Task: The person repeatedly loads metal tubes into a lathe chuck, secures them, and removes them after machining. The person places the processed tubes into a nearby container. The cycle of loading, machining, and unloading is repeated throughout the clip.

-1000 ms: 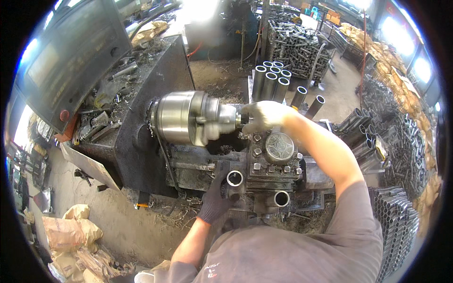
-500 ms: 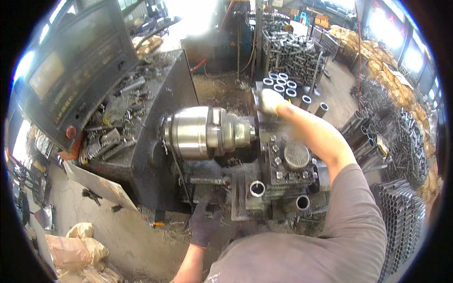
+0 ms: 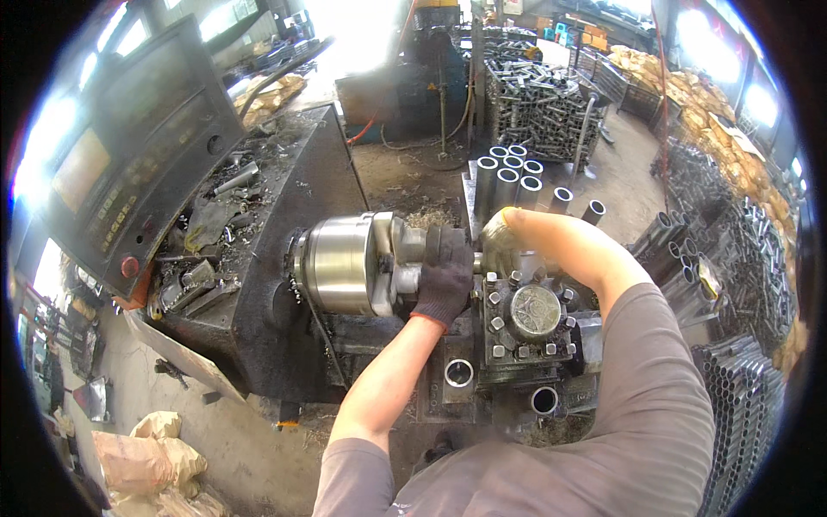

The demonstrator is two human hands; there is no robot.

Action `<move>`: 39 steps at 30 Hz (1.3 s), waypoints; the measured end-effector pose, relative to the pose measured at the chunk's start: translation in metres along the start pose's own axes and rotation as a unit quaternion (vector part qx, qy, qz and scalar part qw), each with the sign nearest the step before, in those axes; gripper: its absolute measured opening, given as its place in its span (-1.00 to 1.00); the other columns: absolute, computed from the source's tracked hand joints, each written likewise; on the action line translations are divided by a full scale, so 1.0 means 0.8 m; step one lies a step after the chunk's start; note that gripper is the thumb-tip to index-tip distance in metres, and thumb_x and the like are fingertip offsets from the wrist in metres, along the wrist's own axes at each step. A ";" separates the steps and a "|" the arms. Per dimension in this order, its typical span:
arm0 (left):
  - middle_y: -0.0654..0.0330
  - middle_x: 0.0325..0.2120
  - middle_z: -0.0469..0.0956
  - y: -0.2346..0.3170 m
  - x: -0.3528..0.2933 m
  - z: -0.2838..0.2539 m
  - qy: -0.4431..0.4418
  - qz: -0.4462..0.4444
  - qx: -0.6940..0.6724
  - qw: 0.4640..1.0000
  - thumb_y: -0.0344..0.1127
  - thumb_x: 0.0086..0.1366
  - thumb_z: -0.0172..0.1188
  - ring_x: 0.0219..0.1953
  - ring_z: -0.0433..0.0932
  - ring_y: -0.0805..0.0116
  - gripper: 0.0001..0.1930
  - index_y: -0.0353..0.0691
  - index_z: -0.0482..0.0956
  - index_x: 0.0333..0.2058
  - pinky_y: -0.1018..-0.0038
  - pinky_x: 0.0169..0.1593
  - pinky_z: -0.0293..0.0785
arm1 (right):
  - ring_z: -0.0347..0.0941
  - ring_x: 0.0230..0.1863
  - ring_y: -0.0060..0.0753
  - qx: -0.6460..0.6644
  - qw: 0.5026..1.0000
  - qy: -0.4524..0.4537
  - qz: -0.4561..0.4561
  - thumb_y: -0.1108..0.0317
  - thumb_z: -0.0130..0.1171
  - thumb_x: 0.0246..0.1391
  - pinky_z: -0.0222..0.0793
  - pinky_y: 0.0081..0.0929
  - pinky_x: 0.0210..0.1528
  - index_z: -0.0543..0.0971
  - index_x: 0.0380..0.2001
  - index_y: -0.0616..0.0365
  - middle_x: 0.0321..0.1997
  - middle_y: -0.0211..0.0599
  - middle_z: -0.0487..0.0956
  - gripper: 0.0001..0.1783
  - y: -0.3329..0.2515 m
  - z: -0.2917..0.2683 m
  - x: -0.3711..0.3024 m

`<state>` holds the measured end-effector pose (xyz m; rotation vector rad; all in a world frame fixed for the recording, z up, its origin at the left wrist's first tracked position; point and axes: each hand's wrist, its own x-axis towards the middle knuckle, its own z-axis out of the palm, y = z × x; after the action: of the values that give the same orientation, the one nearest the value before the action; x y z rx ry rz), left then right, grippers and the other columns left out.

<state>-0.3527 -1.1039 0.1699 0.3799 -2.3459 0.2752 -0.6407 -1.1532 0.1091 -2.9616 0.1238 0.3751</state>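
Observation:
My left hand [image 3: 446,269], in a dark glove with a red cuff edge, is closed at the front of the lathe chuck [image 3: 345,263], right by its jaws [image 3: 403,263]. What its fingers wrap around is hidden under the glove. My right hand [image 3: 497,239], in a pale glove, is just right of the left one, behind the square tool post [image 3: 534,314]. Its fingers are mostly out of sight, so their grip does not show. One short metal tube [image 3: 459,372] stands in front of the tool post, and another tube [image 3: 544,400] is close to its right.
Several upright tubes [image 3: 506,185] stand on a plate behind my right hand. A control panel [image 3: 129,164] and a chip-strewn machine top [image 3: 228,202] are at left. Stacked tubes [image 3: 741,422] lie at right, a heaped wire crate [image 3: 543,108] at the back, sacks [image 3: 151,457] at lower left.
My left hand has risen from below the machine bed to the chuck's front. The right hand has come down and nearer, from the upright tubes. The chuck jaws now show sharply.

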 end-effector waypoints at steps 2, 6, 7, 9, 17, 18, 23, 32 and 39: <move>-0.16 0.23 0.47 -0.002 0.002 0.019 -0.014 -0.042 0.075 0.996 -0.22 0.30 0.14 0.44 0.29 -0.19 -0.55 -0.20 0.58 0.14 -0.16 0.56 0.06 | 0.67 -0.25 -0.24 -0.129 0.989 -0.040 0.067 0.29 0.22 0.30 0.63 -0.28 -0.16 0.67 0.00 0.18 -0.23 -0.15 0.71 -0.71 0.004 0.003 -0.005; -0.23 0.32 0.42 0.002 -0.006 0.033 -0.082 -0.049 0.184 0.978 -0.09 0.40 0.09 0.50 0.20 -0.29 -0.55 -0.16 0.60 0.15 -0.21 0.56 0.00 | 0.68 -0.19 -0.45 0.374 0.824 -0.095 0.416 0.26 0.27 0.28 0.64 -0.38 -0.14 0.64 0.13 0.16 -0.04 -0.22 0.75 -0.60 -0.086 -0.027 -0.040; -0.23 0.34 0.41 0.001 -0.006 0.031 -0.110 -0.057 0.209 0.970 -0.06 0.39 0.11 0.51 0.18 -0.30 -0.54 -0.14 0.61 0.16 -0.20 0.57 -0.02 | 0.68 -0.18 -0.50 0.374 0.836 -0.075 0.395 0.26 0.29 0.27 0.64 -0.41 -0.13 0.63 0.16 0.15 0.00 -0.23 0.76 -0.57 -0.119 -0.035 -0.060; -0.19 0.37 0.39 -0.001 -0.002 0.016 -0.101 -0.059 0.189 0.975 -0.05 0.34 0.16 0.51 0.19 -0.28 -0.52 -0.12 0.62 0.16 -0.15 0.58 -0.03 | 0.68 -0.12 -0.35 0.437 0.714 -0.018 0.547 0.35 0.39 0.11 0.63 -0.34 -0.07 0.60 0.18 0.16 0.07 -0.16 0.72 -0.47 -0.176 -0.031 -0.077; 0.02 0.21 0.57 0.036 -0.127 -0.163 -0.062 -0.208 -0.314 0.924 -0.06 0.20 0.51 0.26 0.55 0.00 -0.41 -0.16 0.61 0.15 0.06 0.39 0.39 | 0.68 -0.12 0.22 0.087 0.684 0.073 0.720 0.20 0.36 0.12 0.59 -0.05 -0.06 0.64 -0.02 0.25 -0.19 0.12 0.72 -0.57 -0.259 -0.041 -0.060; 0.03 0.14 0.62 0.051 -0.156 -0.175 -0.085 -0.269 -0.367 0.886 -0.07 0.23 0.52 0.20 0.60 0.05 -0.44 -0.19 0.61 0.12 0.10 0.33 0.46 | 0.69 -0.15 0.21 0.084 0.683 0.035 0.725 0.20 0.35 0.14 0.59 -0.03 -0.10 0.65 0.01 0.22 -0.21 0.08 0.73 -0.57 -0.257 -0.064 -0.061; 0.08 -0.08 0.72 0.094 -0.188 -0.118 -0.249 -0.376 -0.404 0.796 -0.09 0.24 0.53 -0.03 0.70 0.22 -0.52 -0.20 0.60 0.02 0.17 0.02 0.65 | 0.74 -0.02 -0.11 0.059 0.787 0.335 0.515 0.29 0.28 0.20 0.68 -0.23 0.07 0.58 0.23 0.24 0.01 0.02 0.75 -0.46 -0.249 -0.217 0.010; -0.03 -0.08 0.73 0.010 0.007 -0.187 -0.272 -0.345 -0.310 0.843 0.02 0.22 0.48 -0.05 0.73 0.04 -0.32 -0.22 0.54 0.22 0.21 0.04 0.63 | 0.70 -0.36 -0.19 -0.076 0.839 0.111 0.527 0.30 0.34 0.17 0.67 -0.29 -0.24 0.70 -0.26 0.01 -0.37 -0.22 0.73 -0.90 -0.273 -0.327 0.083; 0.08 -0.22 0.72 0.015 -0.174 -0.171 -0.130 -0.491 -0.419 0.753 -0.25 0.31 0.39 -0.13 0.69 0.28 -0.66 -0.27 0.70 0.01 0.33 0.01 0.59 | 0.73 -0.33 -0.09 0.064 0.731 0.005 0.679 0.16 0.41 0.06 0.63 -0.15 -0.24 0.78 -0.21 0.08 -0.34 -0.15 0.76 -0.71 -0.232 -0.180 0.019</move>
<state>-0.1740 -1.0242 0.1689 1.1296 -1.9037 -1.3484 -0.5726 -0.9945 0.2691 -2.1236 2.1826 0.4193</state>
